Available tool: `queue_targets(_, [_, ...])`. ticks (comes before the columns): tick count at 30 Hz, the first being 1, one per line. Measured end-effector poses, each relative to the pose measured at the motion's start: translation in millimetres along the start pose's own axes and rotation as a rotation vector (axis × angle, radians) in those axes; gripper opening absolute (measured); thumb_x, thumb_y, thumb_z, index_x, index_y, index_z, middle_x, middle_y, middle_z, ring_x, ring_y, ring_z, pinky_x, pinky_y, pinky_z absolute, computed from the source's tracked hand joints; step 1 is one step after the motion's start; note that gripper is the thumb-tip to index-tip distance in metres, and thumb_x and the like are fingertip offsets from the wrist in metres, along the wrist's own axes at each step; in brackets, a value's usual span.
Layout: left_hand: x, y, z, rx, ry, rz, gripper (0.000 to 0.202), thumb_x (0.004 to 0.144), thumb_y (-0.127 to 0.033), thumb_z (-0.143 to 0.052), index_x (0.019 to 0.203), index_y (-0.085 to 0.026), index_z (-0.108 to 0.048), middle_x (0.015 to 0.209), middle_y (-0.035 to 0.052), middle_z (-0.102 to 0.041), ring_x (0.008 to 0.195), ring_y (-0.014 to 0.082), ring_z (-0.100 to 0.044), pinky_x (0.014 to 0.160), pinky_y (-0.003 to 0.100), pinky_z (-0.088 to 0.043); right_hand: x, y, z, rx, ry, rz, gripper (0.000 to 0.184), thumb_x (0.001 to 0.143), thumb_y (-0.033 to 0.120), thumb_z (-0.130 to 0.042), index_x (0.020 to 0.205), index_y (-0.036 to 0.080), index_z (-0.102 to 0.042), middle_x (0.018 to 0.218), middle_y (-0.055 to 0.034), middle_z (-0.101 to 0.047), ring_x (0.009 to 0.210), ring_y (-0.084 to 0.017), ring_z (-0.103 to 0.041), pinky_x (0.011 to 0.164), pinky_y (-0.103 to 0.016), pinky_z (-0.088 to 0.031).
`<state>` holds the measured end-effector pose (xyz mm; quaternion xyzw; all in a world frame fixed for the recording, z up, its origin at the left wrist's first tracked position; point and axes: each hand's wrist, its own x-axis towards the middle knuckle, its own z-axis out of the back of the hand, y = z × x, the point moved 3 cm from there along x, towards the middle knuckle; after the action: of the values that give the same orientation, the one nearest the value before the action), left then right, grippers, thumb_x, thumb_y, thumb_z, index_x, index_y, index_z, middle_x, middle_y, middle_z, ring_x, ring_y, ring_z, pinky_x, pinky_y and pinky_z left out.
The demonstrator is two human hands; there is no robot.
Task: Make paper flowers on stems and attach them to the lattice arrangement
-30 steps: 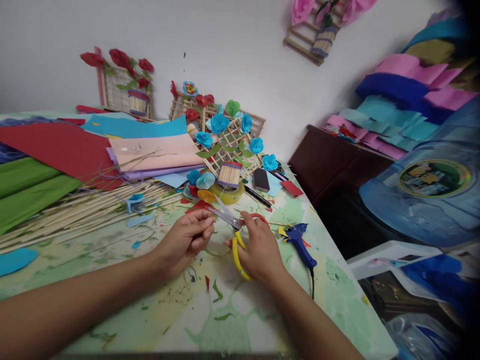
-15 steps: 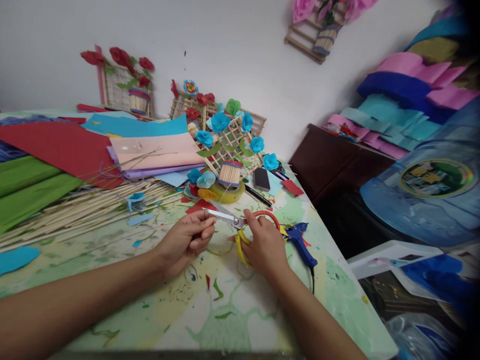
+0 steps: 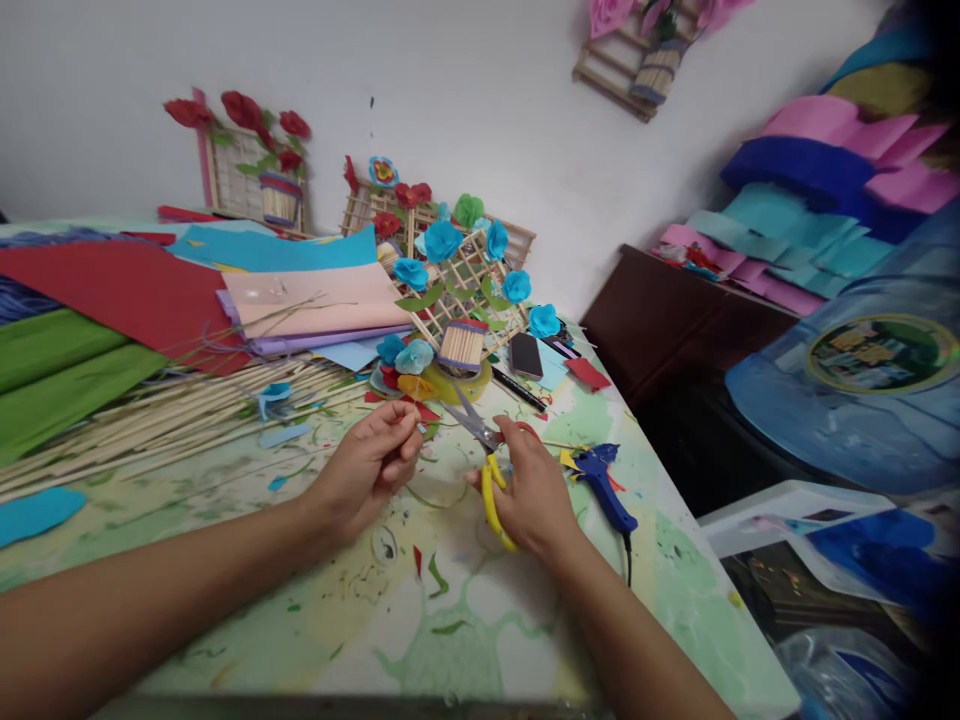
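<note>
My right hand [image 3: 534, 490] is wrapped round the handles of a pair of scissors [image 3: 480, 428], one loop yellow and the other red. The blades stand apart and point up and left, towards the yellow tape roll. To their left, my left hand [image 3: 382, 450] is closed in a pinch. Something thin shows at its fingertips, too small to make out. Beyond the hands lie blue paper flowers [image 3: 413, 357] and a yellow paper piece [image 3: 415, 388]. A lattice of sticks [image 3: 469, 275] with blue flowers and a small stick pot [image 3: 462, 345] stands behind.
A blue glue gun [image 3: 604, 485] lies right of my right hand. Behind it are a phone [image 3: 525, 356], a black pen [image 3: 519, 390] and red paper [image 3: 587, 374]. Thin sticks [image 3: 187, 420] and coloured sheets [image 3: 127, 300] cover the left. A large water bottle [image 3: 840, 400] stands beyond the table's right edge.
The scissors have drawn back right from my left hand, and their blades have spread wider. My left hand has shifted slightly left, still pinched.
</note>
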<state>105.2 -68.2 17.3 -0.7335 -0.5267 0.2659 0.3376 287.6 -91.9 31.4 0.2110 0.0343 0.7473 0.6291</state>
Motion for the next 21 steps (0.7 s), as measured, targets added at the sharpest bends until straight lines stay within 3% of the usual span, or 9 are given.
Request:
queue_targets(10, [-8, 14, -4.7, 0.124, 0.082, 0.076, 0.014, 0.085, -0.025, -0.058, 0.077, -0.016, -0.051, 0.048, -0.0071, -0.046, 0.035, 0.0008, -0.023, 0.037, 0.013, -0.018, -4, 15, -5, 0.073, 0.098, 0.084, 0.059, 0.081, 0.041, -0.058, 0.133, 0.016, -0.046, 0.108, -0.0128, -0.064, 0.101, -0.026, -0.058, 0.085, -0.036, -0.045])
queue_targets(16, [-8, 15, -4.6, 0.031, 0.098, 0.154, 0.012, 0.086, -0.021, -0.056, 0.078, -0.017, -0.049, 0.047, -0.0088, -0.041, 0.034, 0.0014, -0.017, 0.035, 0.013, -0.017, -3, 11, -4, 0.054, 0.11, 0.048, 0.056, 0.082, 0.043, -0.057, 0.131, 0.02, -0.047, 0.103, -0.0099, -0.067, 0.088, -0.024, -0.062, 0.07, -0.03, -0.044])
queue_targets(21, [-5, 9, -9.5, -0.03, 0.097, 0.165, 0.01, 0.084, -0.019, -0.057, 0.078, -0.018, -0.049, 0.046, -0.0096, -0.039, 0.034, 0.0016, -0.015, 0.034, 0.012, -0.016, -4, 11, 2, 0.017, 0.051, 0.023, 0.055, 0.08, 0.043, -0.058, 0.13, 0.022, -0.048, 0.1, -0.008, -0.067, 0.083, -0.023, -0.061, 0.066, -0.029, -0.041])
